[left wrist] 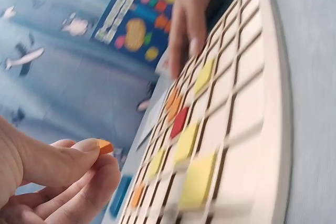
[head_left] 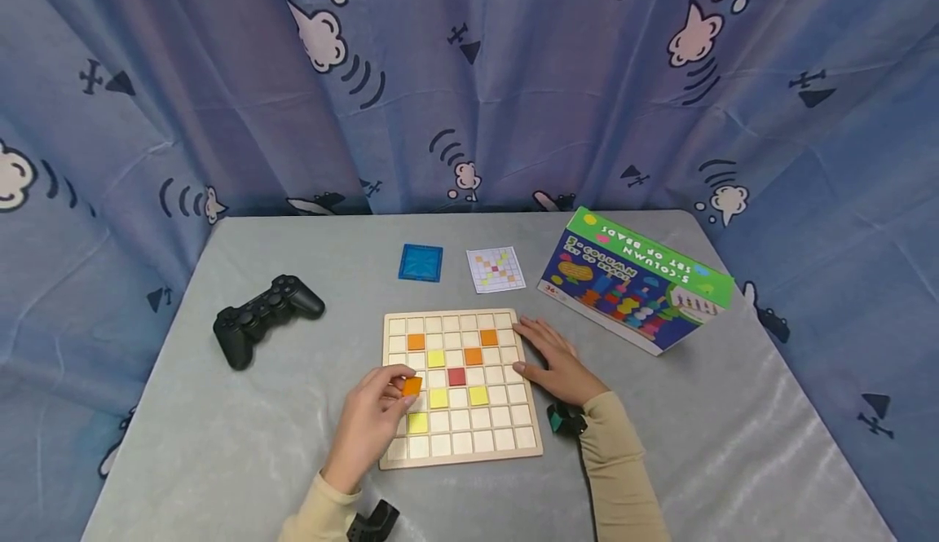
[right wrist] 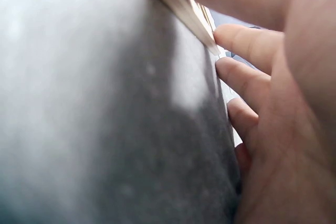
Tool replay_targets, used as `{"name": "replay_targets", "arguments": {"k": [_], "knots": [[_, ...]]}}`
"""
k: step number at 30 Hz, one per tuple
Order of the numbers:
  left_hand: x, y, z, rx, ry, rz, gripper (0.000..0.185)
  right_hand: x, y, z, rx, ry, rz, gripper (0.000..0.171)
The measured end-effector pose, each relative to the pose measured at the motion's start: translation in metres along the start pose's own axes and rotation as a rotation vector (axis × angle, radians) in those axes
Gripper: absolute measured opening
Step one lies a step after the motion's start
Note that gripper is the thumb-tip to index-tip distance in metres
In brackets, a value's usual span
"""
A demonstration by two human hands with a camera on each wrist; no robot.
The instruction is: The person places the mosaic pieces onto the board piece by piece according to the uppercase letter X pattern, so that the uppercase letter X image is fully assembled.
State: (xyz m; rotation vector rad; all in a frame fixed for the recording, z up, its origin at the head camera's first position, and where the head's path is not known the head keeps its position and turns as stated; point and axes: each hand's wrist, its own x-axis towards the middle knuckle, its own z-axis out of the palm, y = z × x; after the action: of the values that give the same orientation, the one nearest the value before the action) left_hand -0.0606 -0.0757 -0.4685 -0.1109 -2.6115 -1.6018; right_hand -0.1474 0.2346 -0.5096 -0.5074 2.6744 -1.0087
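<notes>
In the head view my left hand pinches an orange square tile between thumb and fingers, above the left side of a wooden grid board. The left wrist view shows that tile at the fingertips, apart from the board. My right hand rests at the board's right edge with extended fingers; in the right wrist view its fingertips touch the rim. In the grid lie a red tile, several yellow tiles and three orange tiles. The cells under my left hand are hidden.
Behind the board lie a blue square tray and a printed pattern card. A colourful box stands at the back right. To the left is a black game controller. A patterned curtain hangs behind the grey table.
</notes>
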Motion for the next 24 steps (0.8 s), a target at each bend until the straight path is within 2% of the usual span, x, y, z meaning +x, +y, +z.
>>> {"name": "replay_targets", "arguments": {"k": [6, 11, 17, 24], "knots": [[0.004, 0.012, 0.029, 0.074, -0.108, 0.058, 0.029, 0.0, 0.0, 0.0, 0.003, 0.001, -0.004, 0.067], [0.005, 0.018, 0.051, 0.14, -0.171, 0.094, 0.027, 0.001, 0.0, 0.0, 0.0, 0.001, -0.001, 0.066], [0.005, 0.022, 0.075, 0.199, -0.218, 0.137, 0.025, 0.001, 0.0, 0.0, -0.001, 0.008, -0.005, 0.066], [0.0, 0.02, 0.099, 0.245, -0.232, 0.135, 0.025, 0.002, 0.001, 0.001, -0.004, 0.005, -0.007, 0.065]]}}
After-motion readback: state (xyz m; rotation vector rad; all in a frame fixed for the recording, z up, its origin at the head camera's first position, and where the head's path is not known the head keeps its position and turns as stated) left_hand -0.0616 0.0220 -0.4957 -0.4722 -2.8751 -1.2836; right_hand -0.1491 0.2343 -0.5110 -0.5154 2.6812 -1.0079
